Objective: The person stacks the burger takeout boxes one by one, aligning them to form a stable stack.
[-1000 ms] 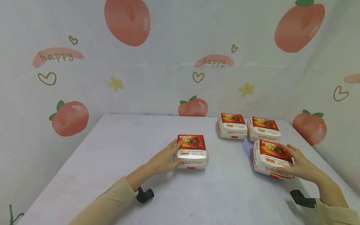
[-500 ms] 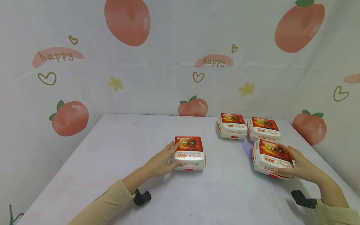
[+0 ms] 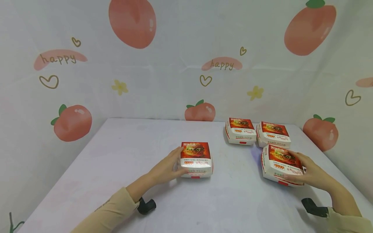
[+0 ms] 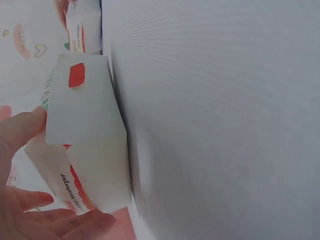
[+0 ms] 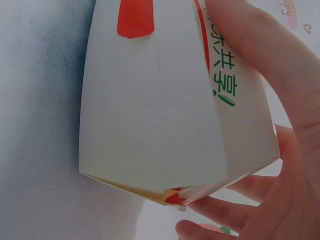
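In the head view my left hand point(image 3: 166, 168) lies at the left side of a white burger box point(image 3: 196, 168) with a red printed lid. In the left wrist view the thumb rests against that burger box point(image 4: 85, 110), while the fingers point(image 4: 35, 200) spread loosely along its side. Farther right, my right hand point(image 3: 311, 173) holds a second burger box point(image 3: 279, 166), slightly turned on the table. The right wrist view has its thumb point(image 5: 260, 45) on this box point(image 5: 150, 110) and the fingers around the far side, their contact partly hidden.
Behind the right-hand box stand two more burger boxes, one at the back point(image 3: 240, 131) and one beside it point(image 3: 273, 135). The white table point(image 3: 140, 142) ends at a fruit-printed cloth backdrop point(image 3: 163, 74). A black wrist mount point(image 3: 146, 206) hangs below the left sleeve.
The left burger box shifted slightly left and nearer, then stayed put. My left fingertips have drawn back from its lid toward its left edge. My right hand and its box hardly moved.
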The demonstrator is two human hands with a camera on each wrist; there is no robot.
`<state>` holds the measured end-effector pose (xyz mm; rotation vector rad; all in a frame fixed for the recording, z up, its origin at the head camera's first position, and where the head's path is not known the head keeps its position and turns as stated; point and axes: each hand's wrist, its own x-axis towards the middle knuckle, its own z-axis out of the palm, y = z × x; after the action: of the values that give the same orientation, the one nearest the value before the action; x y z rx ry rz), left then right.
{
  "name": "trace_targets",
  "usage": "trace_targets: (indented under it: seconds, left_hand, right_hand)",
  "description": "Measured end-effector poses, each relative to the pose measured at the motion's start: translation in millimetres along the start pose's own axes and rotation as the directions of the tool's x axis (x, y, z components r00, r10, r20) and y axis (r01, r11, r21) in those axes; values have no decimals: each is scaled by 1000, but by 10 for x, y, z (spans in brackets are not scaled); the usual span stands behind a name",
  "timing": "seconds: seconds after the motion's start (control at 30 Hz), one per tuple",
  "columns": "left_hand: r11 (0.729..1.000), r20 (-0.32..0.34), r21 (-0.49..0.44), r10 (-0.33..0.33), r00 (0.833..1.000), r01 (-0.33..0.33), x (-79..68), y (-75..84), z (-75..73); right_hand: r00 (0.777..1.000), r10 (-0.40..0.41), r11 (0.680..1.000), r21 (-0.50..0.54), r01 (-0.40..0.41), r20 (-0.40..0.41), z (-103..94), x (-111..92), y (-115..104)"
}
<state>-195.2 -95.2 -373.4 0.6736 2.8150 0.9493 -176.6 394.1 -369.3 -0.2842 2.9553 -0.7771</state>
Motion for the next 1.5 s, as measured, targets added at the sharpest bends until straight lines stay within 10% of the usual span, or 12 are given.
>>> trace_targets:
  seconds: [1.5]
  left_hand:
    - [1000,-23,-6,-20,1000,20,-22,40,-19]
  right_hand:
    - [998,-42,999,-21,41,-39,-127,151,-363]
